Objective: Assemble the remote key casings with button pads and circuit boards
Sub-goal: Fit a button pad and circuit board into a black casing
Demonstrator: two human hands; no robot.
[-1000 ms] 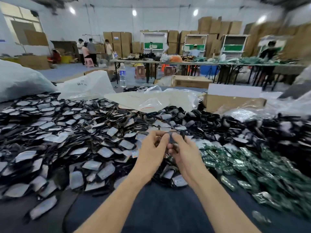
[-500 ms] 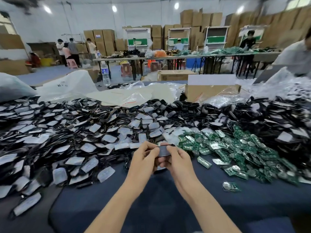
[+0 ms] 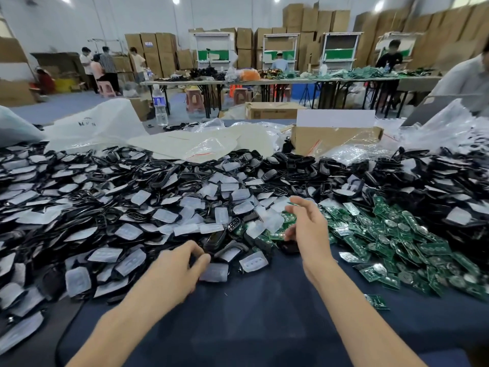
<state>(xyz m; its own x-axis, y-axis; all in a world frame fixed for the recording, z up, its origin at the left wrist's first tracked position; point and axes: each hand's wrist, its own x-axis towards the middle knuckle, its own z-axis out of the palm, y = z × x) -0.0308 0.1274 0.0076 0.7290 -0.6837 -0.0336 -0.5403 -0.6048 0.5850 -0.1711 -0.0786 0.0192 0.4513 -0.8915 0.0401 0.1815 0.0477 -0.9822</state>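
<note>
Remote key casings [image 3: 135,217], black and mixed with pale button pads [image 3: 165,215], lie heaped across the left and middle of the bench [image 3: 264,327], their long axes pointing every way. At the heap's near edge the left hand [image 3: 180,271] is half curled, thumb and fingers parted and holding nothing, its thumb tip against a single pad [image 3: 214,272] lying flat and crosswise. The right hand [image 3: 309,229], well apart from it, hangs empty with loose, spread fingers beside the green circuit boards [image 3: 397,247].
</note>
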